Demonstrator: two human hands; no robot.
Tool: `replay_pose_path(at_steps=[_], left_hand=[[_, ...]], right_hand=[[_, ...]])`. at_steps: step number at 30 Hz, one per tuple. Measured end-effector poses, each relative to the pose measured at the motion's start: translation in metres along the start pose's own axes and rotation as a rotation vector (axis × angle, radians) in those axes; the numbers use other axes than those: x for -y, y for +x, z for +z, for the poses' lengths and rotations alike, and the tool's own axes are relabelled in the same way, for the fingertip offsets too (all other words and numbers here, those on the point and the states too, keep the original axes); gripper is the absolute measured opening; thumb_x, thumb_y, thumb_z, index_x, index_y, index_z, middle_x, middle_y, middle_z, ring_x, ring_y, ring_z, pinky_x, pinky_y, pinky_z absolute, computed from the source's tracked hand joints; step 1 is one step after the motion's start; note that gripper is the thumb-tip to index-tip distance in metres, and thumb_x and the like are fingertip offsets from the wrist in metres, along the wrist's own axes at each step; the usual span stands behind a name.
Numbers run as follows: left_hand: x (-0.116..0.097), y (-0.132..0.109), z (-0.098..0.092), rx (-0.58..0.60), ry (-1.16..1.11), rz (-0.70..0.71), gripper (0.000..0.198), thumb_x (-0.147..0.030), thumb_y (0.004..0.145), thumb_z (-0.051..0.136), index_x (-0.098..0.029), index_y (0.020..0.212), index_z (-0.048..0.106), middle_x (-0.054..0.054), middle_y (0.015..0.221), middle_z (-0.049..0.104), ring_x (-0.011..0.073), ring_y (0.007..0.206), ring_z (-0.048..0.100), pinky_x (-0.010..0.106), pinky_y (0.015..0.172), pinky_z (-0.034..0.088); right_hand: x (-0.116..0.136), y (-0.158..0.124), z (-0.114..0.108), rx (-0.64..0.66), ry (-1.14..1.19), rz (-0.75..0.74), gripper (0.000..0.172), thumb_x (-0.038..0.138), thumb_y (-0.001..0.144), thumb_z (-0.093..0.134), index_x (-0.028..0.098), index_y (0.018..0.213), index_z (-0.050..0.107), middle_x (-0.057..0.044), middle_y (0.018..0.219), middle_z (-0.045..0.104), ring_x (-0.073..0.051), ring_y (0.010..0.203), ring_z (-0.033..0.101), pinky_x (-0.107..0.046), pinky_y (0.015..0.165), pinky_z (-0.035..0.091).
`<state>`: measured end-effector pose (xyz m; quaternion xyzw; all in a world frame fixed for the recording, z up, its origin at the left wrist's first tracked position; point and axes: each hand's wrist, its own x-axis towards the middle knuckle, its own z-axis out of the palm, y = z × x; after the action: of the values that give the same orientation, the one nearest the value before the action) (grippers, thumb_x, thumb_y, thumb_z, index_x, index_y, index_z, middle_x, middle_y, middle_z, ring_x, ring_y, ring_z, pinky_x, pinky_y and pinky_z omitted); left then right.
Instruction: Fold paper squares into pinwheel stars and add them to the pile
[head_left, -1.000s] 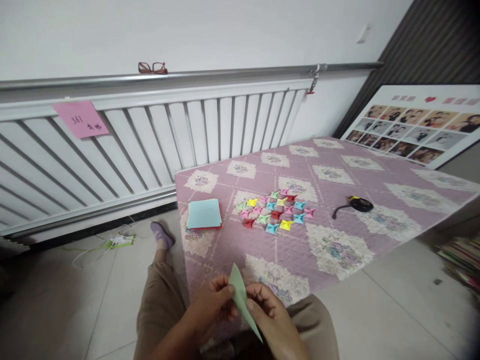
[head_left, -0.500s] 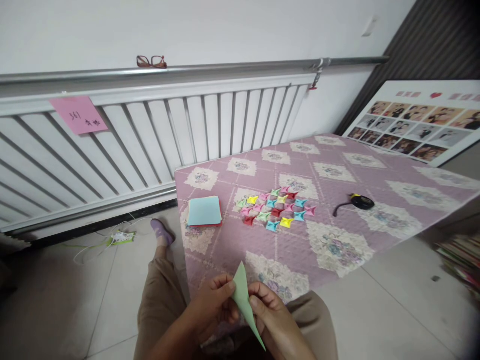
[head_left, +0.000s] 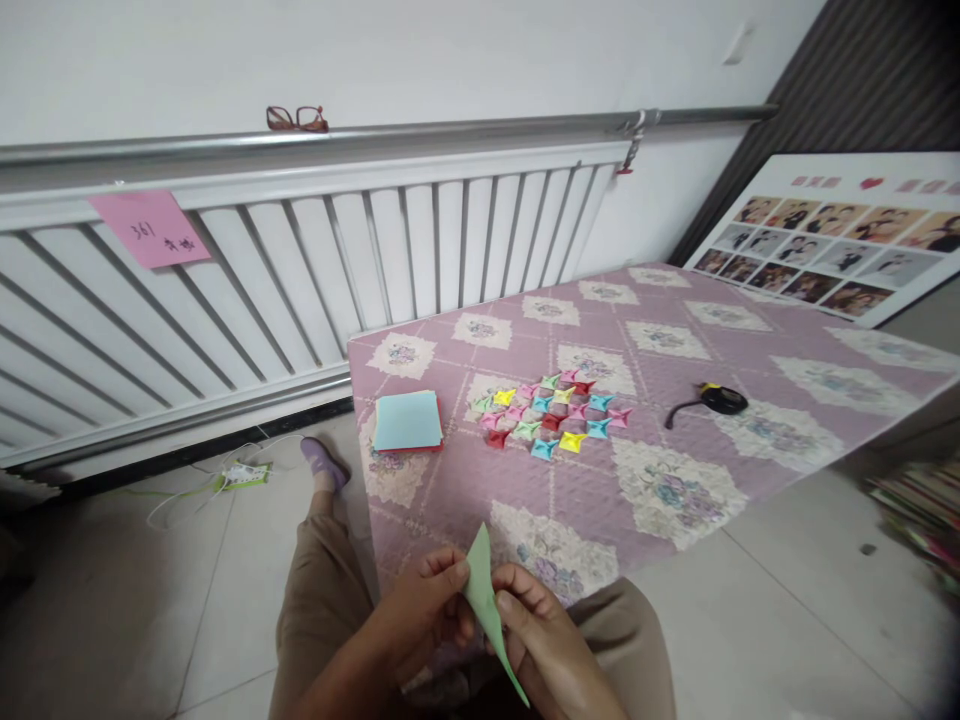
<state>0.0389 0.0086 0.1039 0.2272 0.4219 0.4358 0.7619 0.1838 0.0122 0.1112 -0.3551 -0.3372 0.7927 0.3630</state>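
Note:
Between my hands, above my lap at the table's near edge, is a folded piece of green paper [head_left: 482,585], long and pointed at both ends. My left hand [head_left: 427,605] pinches its left side between thumb and fingers. On the other side, my right hand [head_left: 544,630] grips it near the middle with thumb and forefinger. Farther up the table lie several small folded paper pieces [head_left: 551,422] in rows, coloured pink, red, blue, yellow and green. Left of them rests a stack of square paper [head_left: 409,421] with a light blue sheet on top.
A flowered purple cloth covers the table [head_left: 450,490]. A black object with a bent stem [head_left: 721,400] lies on its right side, near a propped photo board [head_left: 825,240]. Behind runs a white radiator [head_left: 420,250] with glasses [head_left: 298,119] on the pipe above. A power strip [head_left: 246,475] lies on the floor.
Almost nothing differs. Both hands keep their hold on the green paper, whose lower tip has shifted very slightly. The view has moved a little.

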Motion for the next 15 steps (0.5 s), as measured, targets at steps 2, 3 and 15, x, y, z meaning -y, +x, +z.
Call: replay_pose_path(at_steps=[2,3,15], left_hand=[[0.0,0.0,-0.001,0.004,-0.01,0.003,0.043,-0.052,0.069,0.075,-0.015,0.076,0.053,-0.003,0.057,0.056,0.0063,0.041,0.048,0.017,0.041,0.034],[0.001,0.001,-0.001,0.007,-0.014,0.005,0.043,-0.052,0.069,0.075,-0.015,0.076,0.053,-0.003,0.058,0.056,0.0062,0.041,0.048,0.017,0.041,0.034],[-0.001,0.002,0.0,-0.005,0.018,-0.004,0.045,-0.054,0.068,0.075,-0.016,0.074,0.052,-0.004,0.057,0.054,0.006,0.041,0.046,0.018,0.042,0.034]], right_hand=[[0.0,0.0,-0.001,-0.039,-0.015,-0.012,0.037,0.056,0.072,0.068,0.022,0.082,0.054,0.001,0.065,0.06,-0.015,0.06,0.057,-0.025,0.057,0.04],[0.0,0.0,-0.002,-0.063,-0.039,-0.015,0.036,0.055,0.074,0.067,0.022,0.081,0.054,0.001,0.065,0.06,-0.014,0.06,0.056,-0.025,0.057,0.039],[0.013,-0.004,-0.003,-0.151,-0.384,-0.129,0.027,0.048,0.082,0.057,0.022,0.078,0.053,0.003,0.065,0.054,-0.013,0.059,0.05,-0.024,0.057,0.04]])
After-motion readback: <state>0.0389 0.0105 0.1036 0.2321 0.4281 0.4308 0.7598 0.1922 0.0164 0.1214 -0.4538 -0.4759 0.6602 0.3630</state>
